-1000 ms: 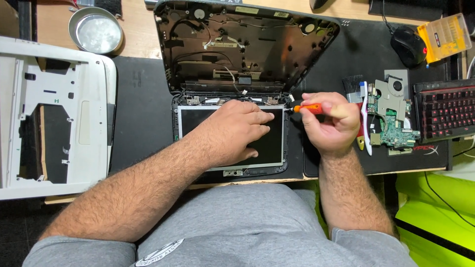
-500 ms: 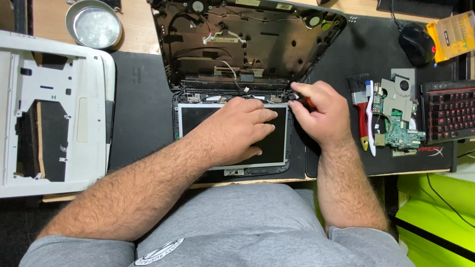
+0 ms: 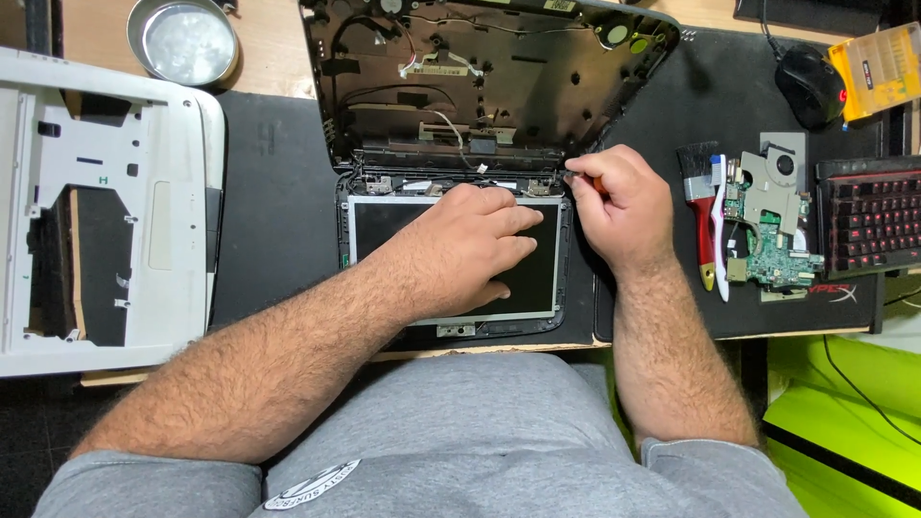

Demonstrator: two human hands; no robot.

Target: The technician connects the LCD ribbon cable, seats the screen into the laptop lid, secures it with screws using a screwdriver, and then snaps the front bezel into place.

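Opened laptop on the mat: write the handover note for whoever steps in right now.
Left hand: flat on the screen panel, pressing it down.
Right hand: closed on a screwdriver, tip at the right hinge.
Done: base shell emptied; circuit board and brush lie to the right, white cover to the left.
Left: the hinges apparently hold the panel to the shell.

A round metal tin [image 3: 183, 40] is seen far left, a white plastic laptop cover [image 3: 106, 211] below it, and a bare green circuit board [image 3: 772, 230] at the right.
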